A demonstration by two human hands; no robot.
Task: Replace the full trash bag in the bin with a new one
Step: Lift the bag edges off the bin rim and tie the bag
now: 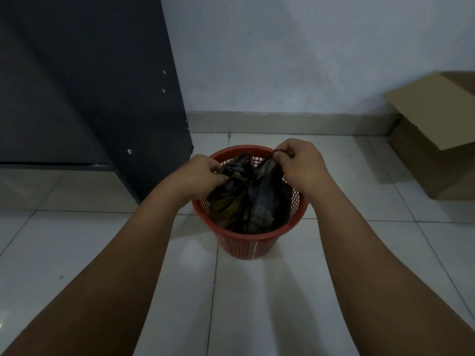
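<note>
A round red plastic wastebasket [248, 244] stands upright on the white tiled floor [321, 291], approx. centre of the room's near corner. Its wall is open lattice w/ a solid smooth rim, tapering narrower toward the base. Inside sits a black trash bag [248, 201], thin glossy film, crumpled and bulging, filling the basket nearly to the rim, its gathered top rising a little above it.

Both bare arms reach down over it. The left hand [199, 173] is curled at the bag's left side, fingers closed on a bunch of film just inside the rim. The right hand [299, 163] is held a bit higher, thumb and fingers pinched tight on a thin stretched strip of the bag (a handle loop, by the look of it), pulled taut up from the bundle.

To the left, a dark matte cabinet panel [102, 98] w/ small pale screw caps stands just beside the basket. At far right, well apart, a brown cardboard box [431, 150] rests on the floor, one flap tilted open. Behind is a plain pale wall [282, 52] w/ a greyish skirting strip.
</note>
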